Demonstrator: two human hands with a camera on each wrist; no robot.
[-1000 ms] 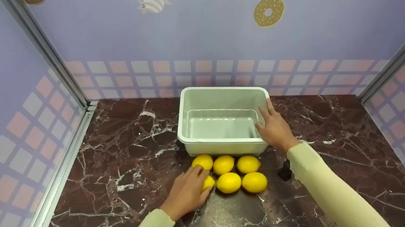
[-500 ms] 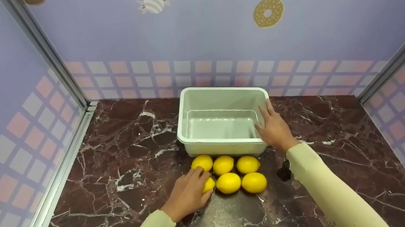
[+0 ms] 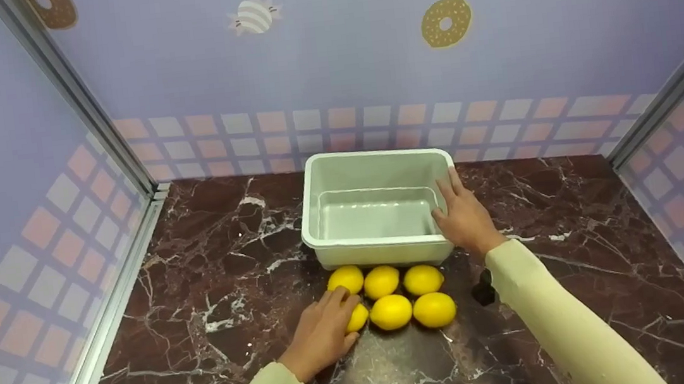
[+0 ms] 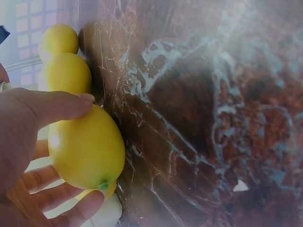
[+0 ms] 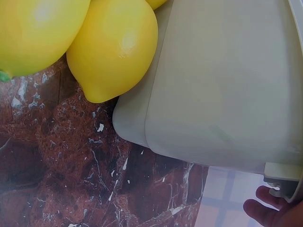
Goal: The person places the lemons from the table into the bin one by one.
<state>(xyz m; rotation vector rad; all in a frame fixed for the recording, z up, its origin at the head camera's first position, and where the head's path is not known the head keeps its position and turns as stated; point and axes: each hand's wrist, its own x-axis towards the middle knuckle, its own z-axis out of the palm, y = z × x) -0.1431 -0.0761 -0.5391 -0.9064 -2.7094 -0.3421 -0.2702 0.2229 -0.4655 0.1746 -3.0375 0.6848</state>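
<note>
Lemons stand in two rows on the marble-patterned tabletop. My left hand holds the front-left lemon. In the left wrist view its thumb lies along one side of that lemon, with fingers around the other side. Behind the back row, and close to it, is a pale rectangular plastic tub with nothing inside. My right hand grips the tub's right rim, some of its fingers reaching inside. Fingertips also show below the rim in the right wrist view; the rest of that hand is mostly out of frame there.
The other lemons sit close together: a back-left one, a back-right one and a front-right one among them. A patterned back wall rises behind the tub, with side walls left and right.
The head view has tilted slightly, so the scene sits a little lower. Both hands keep their places on the lemon and the tub.
</note>
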